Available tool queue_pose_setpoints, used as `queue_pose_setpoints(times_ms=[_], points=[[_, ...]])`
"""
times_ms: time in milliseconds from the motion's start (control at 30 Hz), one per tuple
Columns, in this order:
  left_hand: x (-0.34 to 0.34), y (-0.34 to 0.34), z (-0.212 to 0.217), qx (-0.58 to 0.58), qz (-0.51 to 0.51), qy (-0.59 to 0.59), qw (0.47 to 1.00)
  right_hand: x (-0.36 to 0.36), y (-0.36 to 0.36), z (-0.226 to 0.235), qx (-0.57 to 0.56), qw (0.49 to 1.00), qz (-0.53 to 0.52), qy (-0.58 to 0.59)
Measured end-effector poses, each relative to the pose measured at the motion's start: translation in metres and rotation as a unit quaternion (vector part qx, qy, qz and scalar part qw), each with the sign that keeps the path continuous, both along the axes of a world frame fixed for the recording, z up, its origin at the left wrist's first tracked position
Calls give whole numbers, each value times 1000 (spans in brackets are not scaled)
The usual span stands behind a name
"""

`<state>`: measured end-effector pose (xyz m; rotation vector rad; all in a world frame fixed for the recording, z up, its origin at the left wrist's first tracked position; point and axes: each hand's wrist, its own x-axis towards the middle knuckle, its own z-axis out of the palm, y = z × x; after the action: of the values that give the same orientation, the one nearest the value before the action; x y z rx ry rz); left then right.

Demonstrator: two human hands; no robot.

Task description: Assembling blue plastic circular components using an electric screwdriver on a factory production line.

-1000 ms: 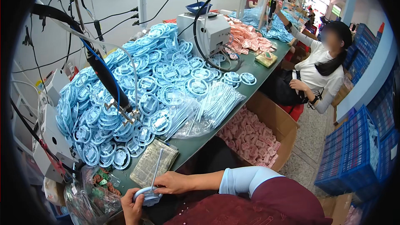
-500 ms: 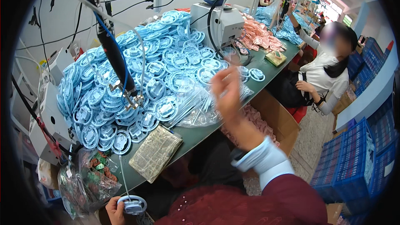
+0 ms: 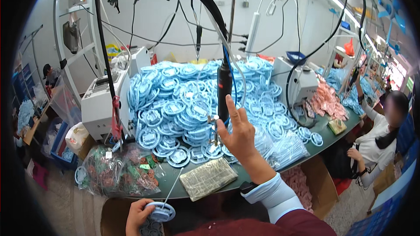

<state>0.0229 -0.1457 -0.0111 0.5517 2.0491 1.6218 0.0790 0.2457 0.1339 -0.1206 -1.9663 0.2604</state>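
Right hand (image 3: 238,133) risen, fingers spread, empty | left hand (image 3: 139,215) grips round pale-blue part (image 3: 161,212)

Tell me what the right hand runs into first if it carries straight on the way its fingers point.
Probably the black hanging tool: the right hand is open, fingers pointing up beside the tool's lower end. Depth is unclear; if it passes in front, the pile of blue coiled rings lies behind.

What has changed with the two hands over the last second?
The right hand left the round blue plastic part at the lower edge, rose over the table and now reaches open-fingered toward the black hanging tool. It grips nothing yet. The left hand kept holding the blue part low by the green table's edge. The heap of blue coiled parts lies as before.
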Motion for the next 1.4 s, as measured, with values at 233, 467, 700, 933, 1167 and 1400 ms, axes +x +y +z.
queue_pose_setpoints(times_ms=[233, 467, 700, 933, 1167, 1400], points=[[2, -3, 0, 7, -22, 42, 999, -14, 20, 5, -19, 998, 10, 65], [-8, 8, 2, 13, -20, 36, 999, -33, 46, 16, -147, 984, 66, 79], [-14, 8, -9, 19, -22, 50, 998, -47, 40, 20, -147, 982, 85, 79], [-5, -11, -19, -12, 20, 28, 999, -52, 35, 24, -104, 991, 58, 60], [-31, -63, -9, 22, 34, 74, 996, 6, 52, -55, -80, 996, 44, 4], [2, -203, -117, -73, 184, -182, 963, 43, 28, -109, -186, 971, 105, -104]])
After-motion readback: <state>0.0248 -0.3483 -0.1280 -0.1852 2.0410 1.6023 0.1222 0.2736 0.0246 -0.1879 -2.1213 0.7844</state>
